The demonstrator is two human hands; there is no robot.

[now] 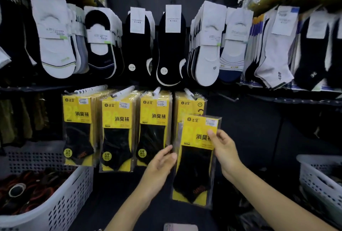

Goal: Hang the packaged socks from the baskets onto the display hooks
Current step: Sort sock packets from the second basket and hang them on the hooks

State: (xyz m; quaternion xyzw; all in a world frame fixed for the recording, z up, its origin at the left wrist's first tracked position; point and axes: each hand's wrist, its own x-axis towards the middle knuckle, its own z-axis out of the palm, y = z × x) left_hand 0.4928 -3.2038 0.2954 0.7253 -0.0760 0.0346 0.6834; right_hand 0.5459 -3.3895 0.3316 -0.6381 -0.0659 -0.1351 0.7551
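Right hand point(223, 149) pinches a yellow-and-black sock pack point(196, 160) at its upper right edge, thumb on the front. Left hand point(161, 164) half-open, fingertips touching the pack's left edge. Pack sits between both hands, just below the rightmost hook point(189, 94). White basket point(61, 193) well left of the fingers.

right hand point(224, 149) pinching sock pack point(196, 158), left hand point(161, 164) alongside
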